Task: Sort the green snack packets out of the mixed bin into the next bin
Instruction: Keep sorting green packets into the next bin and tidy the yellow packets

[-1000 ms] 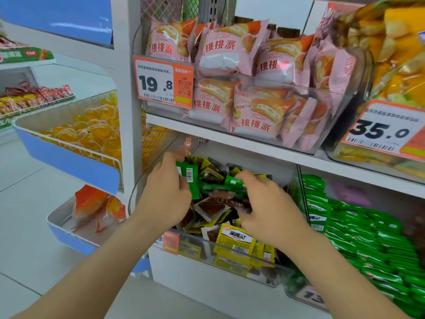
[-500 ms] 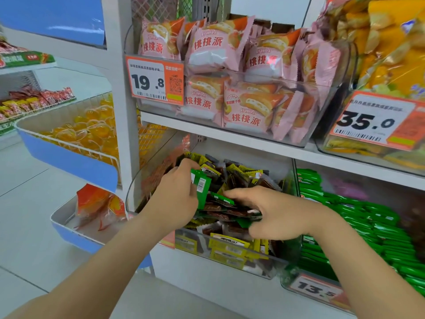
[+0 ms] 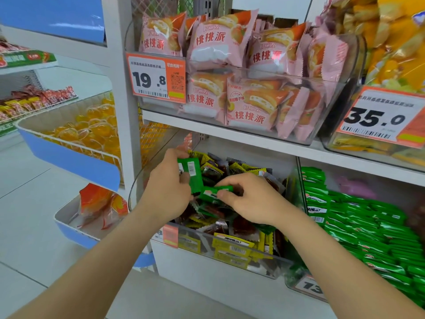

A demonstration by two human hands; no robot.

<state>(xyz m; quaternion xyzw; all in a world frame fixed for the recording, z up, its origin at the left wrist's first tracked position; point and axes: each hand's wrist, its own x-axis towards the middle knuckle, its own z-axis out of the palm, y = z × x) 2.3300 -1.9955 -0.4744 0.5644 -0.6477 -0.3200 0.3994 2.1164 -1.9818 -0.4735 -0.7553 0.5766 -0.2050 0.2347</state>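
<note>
Fingers of the right hand [image 3: 250,200] now pinch another green packet [image 3: 215,191], raised off the mixed bin [image 3: 197,244] beside the bundle [image 3: 192,172] the left hand [image 3: 165,192] grips; next bin [image 3: 290,276] awaits, rightward.

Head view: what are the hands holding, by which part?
Left hand grips an upright green plastic snack packet by its left edge; right hand pinches a second green packet at its right end.

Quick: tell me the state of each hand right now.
Left hand: closed, gripping an upright green packet.
Right hand: closed, pinching a second green packet by its end.
</note>
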